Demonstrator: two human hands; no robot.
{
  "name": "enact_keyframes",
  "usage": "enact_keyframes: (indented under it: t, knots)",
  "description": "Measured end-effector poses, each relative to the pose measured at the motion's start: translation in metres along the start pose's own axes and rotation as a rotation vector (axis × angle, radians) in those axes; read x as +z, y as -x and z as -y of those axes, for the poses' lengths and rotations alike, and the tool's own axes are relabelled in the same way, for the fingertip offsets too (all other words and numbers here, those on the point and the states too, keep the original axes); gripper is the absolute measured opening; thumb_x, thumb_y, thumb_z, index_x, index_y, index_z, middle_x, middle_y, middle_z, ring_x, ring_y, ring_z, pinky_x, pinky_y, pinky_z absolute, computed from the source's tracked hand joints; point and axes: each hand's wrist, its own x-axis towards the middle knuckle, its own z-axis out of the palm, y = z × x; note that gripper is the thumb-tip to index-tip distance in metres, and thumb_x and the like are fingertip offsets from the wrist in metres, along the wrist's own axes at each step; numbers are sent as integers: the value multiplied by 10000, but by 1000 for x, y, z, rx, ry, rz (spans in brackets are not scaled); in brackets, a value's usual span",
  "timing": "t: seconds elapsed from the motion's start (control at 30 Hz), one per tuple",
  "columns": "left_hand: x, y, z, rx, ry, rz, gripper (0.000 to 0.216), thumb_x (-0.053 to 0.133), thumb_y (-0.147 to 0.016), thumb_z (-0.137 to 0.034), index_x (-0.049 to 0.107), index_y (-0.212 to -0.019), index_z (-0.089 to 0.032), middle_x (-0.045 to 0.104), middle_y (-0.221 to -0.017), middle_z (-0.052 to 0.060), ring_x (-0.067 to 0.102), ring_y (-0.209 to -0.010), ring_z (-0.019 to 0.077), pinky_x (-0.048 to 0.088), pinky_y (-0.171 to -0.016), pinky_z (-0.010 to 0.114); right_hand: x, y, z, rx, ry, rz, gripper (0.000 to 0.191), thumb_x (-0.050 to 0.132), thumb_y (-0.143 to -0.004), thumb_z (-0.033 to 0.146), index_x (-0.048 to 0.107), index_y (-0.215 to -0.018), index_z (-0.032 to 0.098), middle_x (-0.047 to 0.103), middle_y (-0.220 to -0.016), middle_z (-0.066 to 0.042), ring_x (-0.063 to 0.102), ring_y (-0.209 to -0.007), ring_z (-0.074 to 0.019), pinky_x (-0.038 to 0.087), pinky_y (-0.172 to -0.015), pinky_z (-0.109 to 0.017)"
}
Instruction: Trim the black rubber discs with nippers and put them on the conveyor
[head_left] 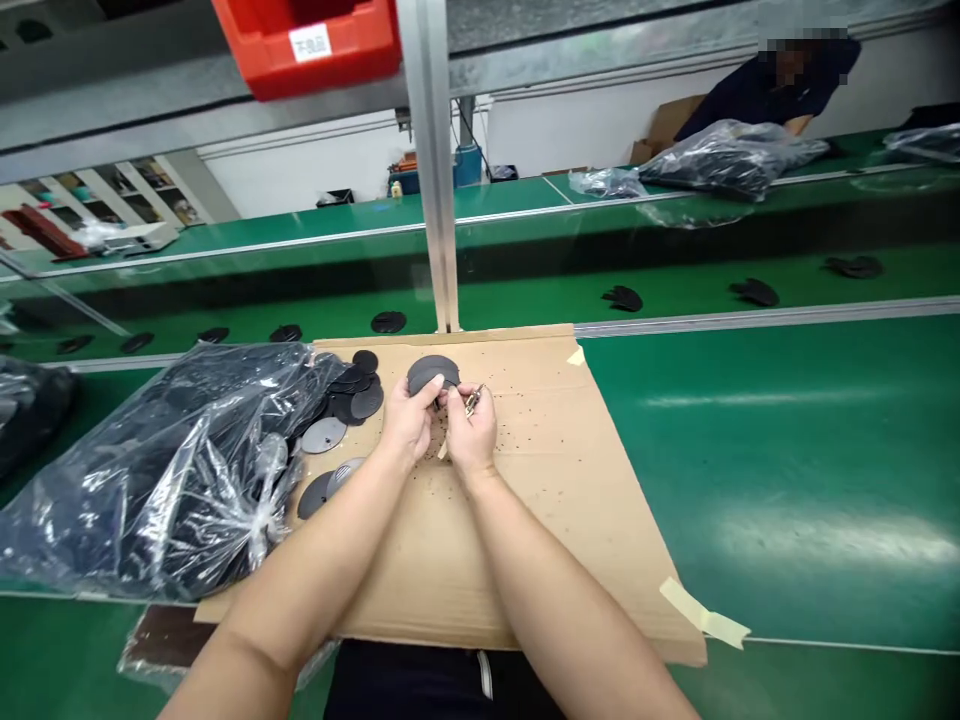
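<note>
My left hand (409, 425) is closed around the near edge of a round black plastic disc (433, 370), its thumb lying on top. Close beside it, my right hand (472, 430) grips a slim brass-and-dark metal tool (473, 401) whose exact kind I cannot make out. The fingertips of both hands meet at the lower rim of the disc, so the contact there is hidden. Under them lies a cardboard sheet (450, 540), scattered with tiny dark specks. To the left are a pile of black discs (366, 402) and a lighter grey disc (324, 435).
A big clear plastic bag of dark parts (165, 470) borders the cardboard on the left. Beyond it, black pieces (388, 321) lie spaced along the green belt (525, 295). A metal post (435, 170) rises ahead; a red bin (315, 45) hangs above. A person (765, 90) is at far right.
</note>
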Motion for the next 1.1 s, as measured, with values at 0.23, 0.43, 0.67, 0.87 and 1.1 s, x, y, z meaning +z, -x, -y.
enact_keyframes:
  t: [0.23,0.43,0.67,0.87,1.1]
  knots:
    - [-51,21,-7,-94,-98,92,390,819,-609,-232,622,-936,-152,666,-832,14,596,-617,89,470,-543,201,-7,-2,8,-118,147,260,175,604,-789,339,574,-863,184,605,-762,2,557,-662,-139,470,-669,-284]
    - [-57,16,-10,-130,-66,80,425,829,-602,-213,593,-950,-153,650,-763,7,605,-581,97,500,-533,208,-16,-3,5,-72,142,252,396,652,-786,407,508,-1083,188,514,-778,31,529,-694,-129,463,-701,-285]
    - [-65,3,-21,-108,209,-97,290,766,-608,-137,596,-842,-113,645,-729,19,599,-569,95,482,-512,197,-14,2,-3,-102,380,372,596,748,-682,408,490,-1180,207,557,-1125,-86,545,-1064,-244,445,-951,-433]
    - [-70,1,-31,-158,322,-107,220,699,-629,-107,557,-794,-138,622,-683,-5,492,-442,58,305,-369,163,-13,9,9,-452,553,478,352,526,-888,300,553,-1226,205,555,-1079,-100,551,-1027,-230,456,-958,-427]
    - [-70,2,-29,-206,372,-66,156,655,-673,-85,548,-778,-129,627,-711,21,481,-454,55,297,-369,158,-11,12,16,-649,753,495,341,527,-917,352,599,-1203,182,570,-1004,-109,564,-915,-221,491,-874,-373]
